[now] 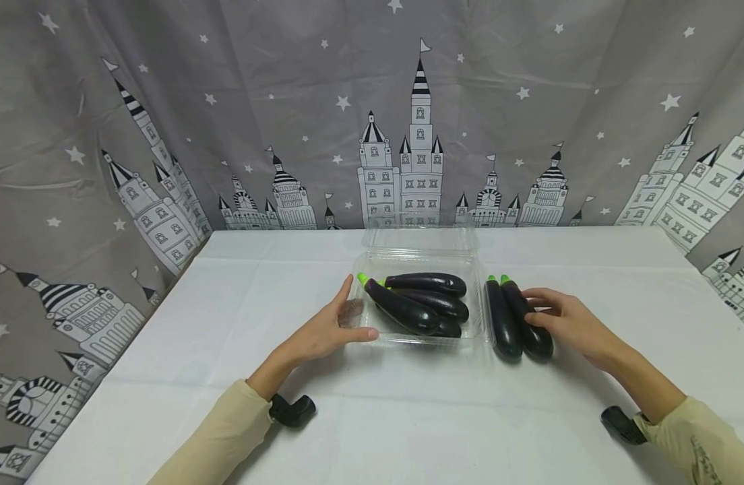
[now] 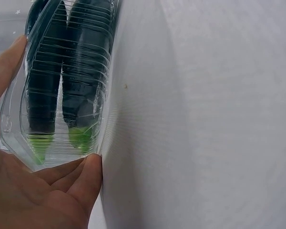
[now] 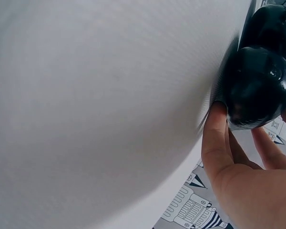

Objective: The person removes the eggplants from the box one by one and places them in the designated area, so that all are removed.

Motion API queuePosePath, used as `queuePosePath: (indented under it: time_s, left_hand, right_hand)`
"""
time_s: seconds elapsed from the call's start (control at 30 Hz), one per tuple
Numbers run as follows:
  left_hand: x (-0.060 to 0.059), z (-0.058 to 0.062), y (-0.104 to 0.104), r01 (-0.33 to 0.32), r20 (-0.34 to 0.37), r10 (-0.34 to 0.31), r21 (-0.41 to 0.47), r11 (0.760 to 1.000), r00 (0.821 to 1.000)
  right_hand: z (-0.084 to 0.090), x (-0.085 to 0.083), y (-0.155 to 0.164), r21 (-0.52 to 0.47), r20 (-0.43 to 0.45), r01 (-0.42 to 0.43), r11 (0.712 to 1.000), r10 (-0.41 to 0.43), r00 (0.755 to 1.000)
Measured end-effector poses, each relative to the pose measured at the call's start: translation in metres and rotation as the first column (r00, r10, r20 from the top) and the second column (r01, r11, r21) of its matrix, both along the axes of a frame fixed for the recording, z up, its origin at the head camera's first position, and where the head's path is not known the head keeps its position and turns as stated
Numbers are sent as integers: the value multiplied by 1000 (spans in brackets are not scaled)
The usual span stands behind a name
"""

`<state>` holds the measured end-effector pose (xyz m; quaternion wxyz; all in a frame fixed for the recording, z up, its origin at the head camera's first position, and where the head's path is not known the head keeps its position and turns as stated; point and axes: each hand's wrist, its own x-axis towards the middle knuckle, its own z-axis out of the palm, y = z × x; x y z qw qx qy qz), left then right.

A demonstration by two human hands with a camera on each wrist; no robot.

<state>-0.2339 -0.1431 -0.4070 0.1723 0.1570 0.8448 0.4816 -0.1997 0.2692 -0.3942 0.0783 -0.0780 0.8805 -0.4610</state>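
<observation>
Two forearms are stretched forward, hands apart.
The left hand (image 1: 327, 331) is held open, fingers straight; the right hand (image 1: 567, 320) is curled in a grip.

A clamshell tray (image 1: 372, 335) sits at the frame's centre on the desk (image 1: 226, 289), four aubergines (image 1: 423, 302) piled in it (its lid lies open behind). Just right of it lie two more aubergines (image 1: 513, 316), side by side. The left hand (image 1: 326, 327) touches the tray's left wall; the right hand (image 1: 569, 322) rests on the right pair.
</observation>
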Motion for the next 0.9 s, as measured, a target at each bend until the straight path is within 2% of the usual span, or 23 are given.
queuePosePath:
  time_s: [0.37,0.9]
  left_hand:
    - [1,1,0,-5,9,5,3,1000,1000]
    - [3,2,0,-5,6,5,14,1000,1000]
  right_hand:
    - [0,-1,1,8,-9,15,1000,-15,1000]
    - [3,3,-1,-41,-32,27,999,-28,999]
